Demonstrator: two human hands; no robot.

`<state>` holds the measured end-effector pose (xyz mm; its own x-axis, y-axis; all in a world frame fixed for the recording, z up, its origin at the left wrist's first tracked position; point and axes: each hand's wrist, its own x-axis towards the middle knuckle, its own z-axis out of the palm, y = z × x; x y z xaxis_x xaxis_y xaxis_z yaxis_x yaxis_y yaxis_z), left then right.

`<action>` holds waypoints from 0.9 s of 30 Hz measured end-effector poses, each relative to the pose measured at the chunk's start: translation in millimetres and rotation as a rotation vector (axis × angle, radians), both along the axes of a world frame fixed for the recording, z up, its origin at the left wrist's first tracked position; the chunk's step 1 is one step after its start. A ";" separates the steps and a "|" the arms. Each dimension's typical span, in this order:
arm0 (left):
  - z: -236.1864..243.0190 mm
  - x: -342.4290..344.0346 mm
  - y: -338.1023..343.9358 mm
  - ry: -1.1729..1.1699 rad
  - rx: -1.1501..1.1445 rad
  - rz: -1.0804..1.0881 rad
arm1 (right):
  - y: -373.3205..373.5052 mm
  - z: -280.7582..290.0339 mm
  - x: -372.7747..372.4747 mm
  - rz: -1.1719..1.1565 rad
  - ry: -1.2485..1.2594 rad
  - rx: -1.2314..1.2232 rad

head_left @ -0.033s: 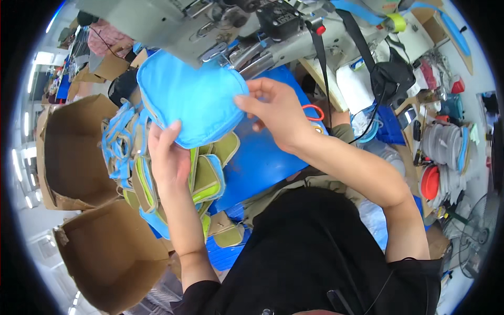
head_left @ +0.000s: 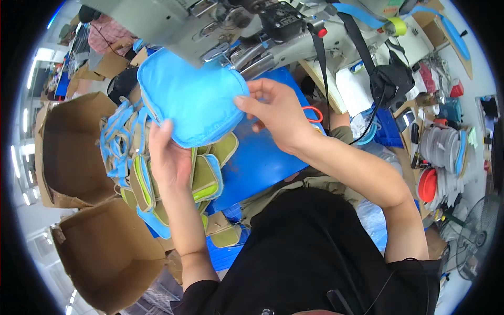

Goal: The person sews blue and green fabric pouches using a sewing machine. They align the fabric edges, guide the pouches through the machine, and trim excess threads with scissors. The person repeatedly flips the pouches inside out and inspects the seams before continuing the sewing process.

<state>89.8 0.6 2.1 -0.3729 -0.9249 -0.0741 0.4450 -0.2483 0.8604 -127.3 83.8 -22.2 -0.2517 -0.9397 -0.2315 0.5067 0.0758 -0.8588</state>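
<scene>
Blue fabric piece [head_left: 191, 100]: just one, far edge tucked behind the sewing machine [head_left: 152, 26] (one of those too)
Right hand [head_left: 281, 115]: fingers pinched on its right edge
Left hand [head_left: 170, 160]: thumb at its near-left edge, rest partly hidden, can't tell how closed
Green-and-blue pouches [head_left: 207, 178]: messy heap, left, uncountable
Counter [head_left: 262, 157]: blue
Big open cardboard boxes [head_left: 79, 152]: two, left
Room: pretty cluttered, one fan [head_left: 479, 239], right

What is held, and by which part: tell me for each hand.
A blue fabric piece: the right hand pinches its right edge. The left hand is at its lower-left edge; whether it grips cannot be told.
</scene>
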 end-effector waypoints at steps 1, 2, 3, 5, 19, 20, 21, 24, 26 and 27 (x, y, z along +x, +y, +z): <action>-6.5 -2.2 8.7 0.115 0.038 0.041 | -0.5 1.5 -1.4 0.016 0.007 0.009; -15.0 -9.9 20.5 0.225 0.073 0.079 | -1.9 2.1 -1.8 0.029 0.007 0.016; -22.0 -21.1 31.4 0.334 0.107 0.115 | -3.3 2.7 -2.8 0.040 0.008 0.024; -32.0 -55.7 54.3 0.291 0.029 0.133 | -2.9 5.7 -3.0 0.042 -0.011 0.018; -31.4 -46.5 34.6 -0.559 -0.535 0.051 | -0.7 15.1 -22.6 0.048 -0.027 0.084; -28.6 -42.1 30.6 -0.581 -0.557 0.018 | -4.5 18.8 -25.4 0.059 -0.065 0.120; -26.9 -39.9 28.4 -0.603 -0.580 -0.015 | -7.6 20.0 -27.2 0.069 -0.104 0.156; -23.7 -39.2 25.9 -0.630 -0.553 -0.057 | -13.0 17.3 -25.9 0.113 -0.124 0.167; -23.7 -38.0 25.5 -0.624 -0.551 -0.066 | -14.7 18.1 -24.2 0.107 -0.163 0.191; -23.8 -37.4 25.4 -0.620 -0.549 -0.071 | -15.6 18.3 -23.2 0.105 -0.182 0.203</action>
